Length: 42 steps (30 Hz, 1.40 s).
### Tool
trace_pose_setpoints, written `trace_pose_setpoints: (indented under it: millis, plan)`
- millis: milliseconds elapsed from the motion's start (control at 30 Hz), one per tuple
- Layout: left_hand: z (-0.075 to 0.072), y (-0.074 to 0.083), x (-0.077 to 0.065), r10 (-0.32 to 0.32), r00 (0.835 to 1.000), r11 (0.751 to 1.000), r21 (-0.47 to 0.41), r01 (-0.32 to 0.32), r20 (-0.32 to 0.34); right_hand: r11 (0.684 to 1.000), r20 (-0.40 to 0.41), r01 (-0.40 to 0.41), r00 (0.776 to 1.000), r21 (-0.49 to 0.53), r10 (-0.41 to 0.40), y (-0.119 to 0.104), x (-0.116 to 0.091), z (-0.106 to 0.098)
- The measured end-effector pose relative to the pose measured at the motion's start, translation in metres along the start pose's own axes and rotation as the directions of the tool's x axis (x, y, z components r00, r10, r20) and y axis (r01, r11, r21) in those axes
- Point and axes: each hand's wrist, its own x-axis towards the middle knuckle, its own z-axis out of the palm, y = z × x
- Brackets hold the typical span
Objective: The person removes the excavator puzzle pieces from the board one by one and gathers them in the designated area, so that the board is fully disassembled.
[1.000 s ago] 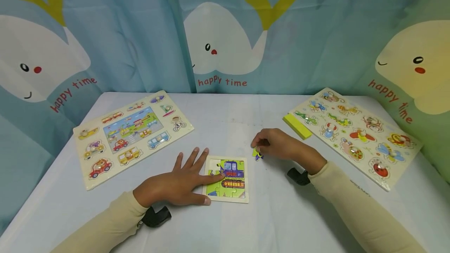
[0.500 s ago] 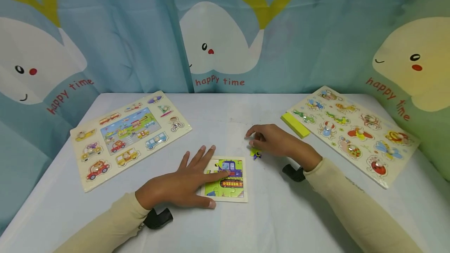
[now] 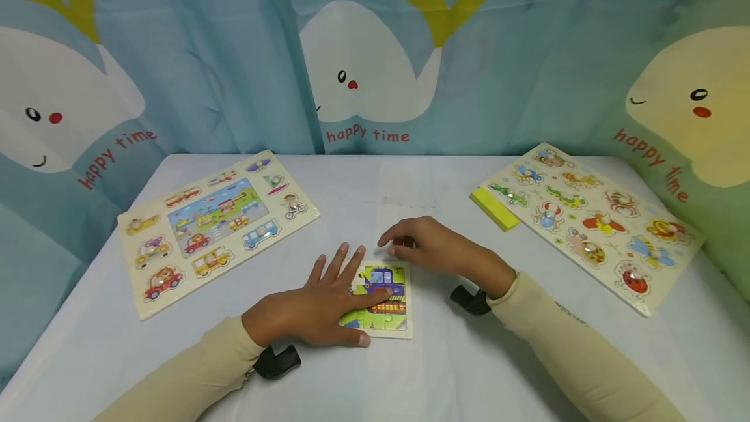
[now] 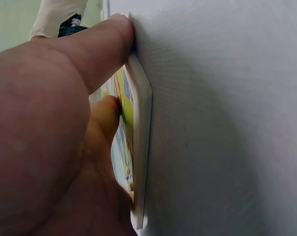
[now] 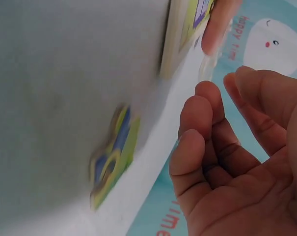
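A small square jigsaw puzzle with a purple tracked vehicle on green lies flat on the white table. My left hand rests across its left half with fingers spread straight, the index fingertip on the picture and the thumb at the near edge. In the left wrist view the puzzle's pale frame shows beside the thumb. My right hand hovers past the puzzle's far right corner, fingers loosely bent, nothing seen between them. A loose green and blue puzzle piece lies on the table below it, hidden in the head view.
A vehicle peg puzzle board lies at the left. At the right lies an insect peg puzzle board, with a yellow block against its left edge. A blue whale-print curtain hangs behind the table.
My right hand has drawn left from the loose piece toward the puzzle's far corner, leaving the piece on the table. My left hand has slid slightly right over the puzzle.
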Motion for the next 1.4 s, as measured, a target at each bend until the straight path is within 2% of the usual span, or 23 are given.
trace_pose_setpoints:
  millis: [167, 367, 500, 633, 1067, 1400]
  plan:
    - [-0.001, -0.001, -0.001, 0.005, 1.0, 1.0, -0.022, -0.005, -0.006, 1.0, 0.058, 0.011, 0.998, 0.0, -0.011, -0.005, 0.005, 0.009]
    - [-0.002, -0.002, -0.001, 0.017, 1.0, 1.0, -0.017, -0.017, 0.008, 0.998, 0.116, 0.062, 0.991, 0.009, -0.063, -0.01, 0.009, 0.018]
    - [-0.002, -0.003, 0.0, 0.023, 1.0, 0.999, -0.024, -0.023, 0.012, 0.994, 0.131, 0.108, 0.986, -0.021, -0.104, -0.012, 0.011, 0.021]
    - [-0.002, -0.003, 0.0, 0.025, 1.0, 0.999, -0.032, -0.025, 0.013, 0.99, 0.148, 0.122, 0.983, -0.064, -0.112, -0.014, 0.013, 0.021]
    - [-0.001, -0.004, 0.0, 0.021, 1.0, 1.0, -0.016, -0.021, 0.01, 0.983, 0.169, 0.145, 0.978, -0.112, -0.125, -0.018, 0.017, 0.023]
    - [-0.002, -0.003, 0.0, 0.023, 1.0, 1.0, -0.007, -0.023, 0.009, 0.975, 0.135, 0.172, 0.979, -0.142, -0.153, -0.018, 0.019, 0.026]
